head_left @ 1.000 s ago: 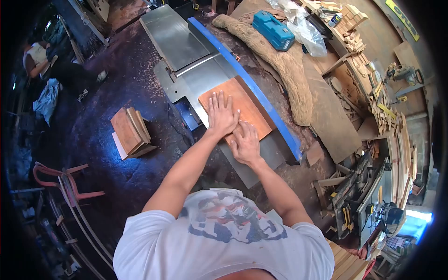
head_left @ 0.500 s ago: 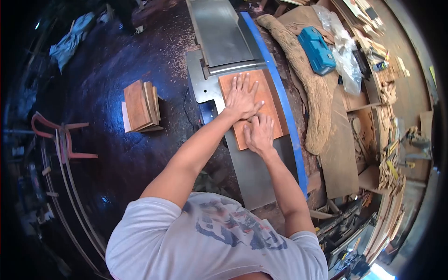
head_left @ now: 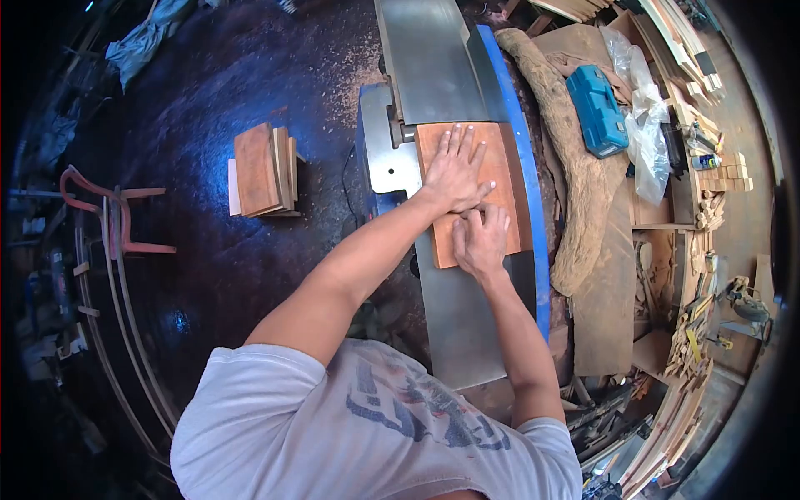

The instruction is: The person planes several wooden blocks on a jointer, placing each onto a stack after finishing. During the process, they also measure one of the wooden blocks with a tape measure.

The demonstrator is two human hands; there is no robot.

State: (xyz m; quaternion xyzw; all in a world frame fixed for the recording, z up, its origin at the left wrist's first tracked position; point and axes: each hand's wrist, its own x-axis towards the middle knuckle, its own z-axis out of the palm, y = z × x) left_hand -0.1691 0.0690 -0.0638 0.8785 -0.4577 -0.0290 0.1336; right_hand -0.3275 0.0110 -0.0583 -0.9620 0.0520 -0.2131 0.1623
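Note:
A reddish-brown wooden board [head_left: 502, 179] lies flat on the metal bed of a jointer [head_left: 429, 71], along its blue-edged fence [head_left: 518, 129]. My left hand [head_left: 452, 179] rests palm down on the board's far half, its fingers stretched out and spread. Closer to me, my right hand [head_left: 485, 242] presses on the board with bent fingers held together. The thumbs of both hands are near each other. The board's far edge is at the cutter slot, and the board hides most of that slot.
A stack of similar boards [head_left: 262, 171] stands on the dark floor to the left, with a red chair frame [head_left: 125, 212] beyond it. Right of the jointer are a long log [head_left: 567, 158], a teal case [head_left: 597, 112], plastic wrap [head_left: 648, 137] and piled wood offcuts [head_left: 696, 325].
The board and both hands have slid slightly forward along the jointer bed, so the board's far edge now reaches over the cutter slot. The camera view has shifted, moving the scene rightward.

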